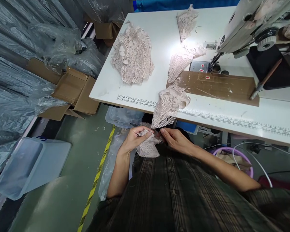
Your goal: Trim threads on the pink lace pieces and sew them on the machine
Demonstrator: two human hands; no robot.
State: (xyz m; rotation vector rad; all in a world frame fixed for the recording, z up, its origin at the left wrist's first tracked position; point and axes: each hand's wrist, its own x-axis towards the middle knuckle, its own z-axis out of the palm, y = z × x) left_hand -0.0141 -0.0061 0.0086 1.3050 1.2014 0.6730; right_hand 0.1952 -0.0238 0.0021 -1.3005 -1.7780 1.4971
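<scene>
In front of my body, my left hand is closed on a beige lace piece, whose lower part hangs below the fingers. Close to its right, my right hand has thumb and forefinger pinched together at the lace's edge; what lies in that pinch is too small to make out. Just above both hands, another lace piece drapes over the table's front edge, its tip reaching down near my fingers. Further lace pieces lie in a line up to the sewing machine and beyond it.
A heap of lace sits on the left of the white table. Brown tape-covered card lies before the needle, with tweezers at its right end. Cardboard boxes and a plastic bin stand on the floor at left.
</scene>
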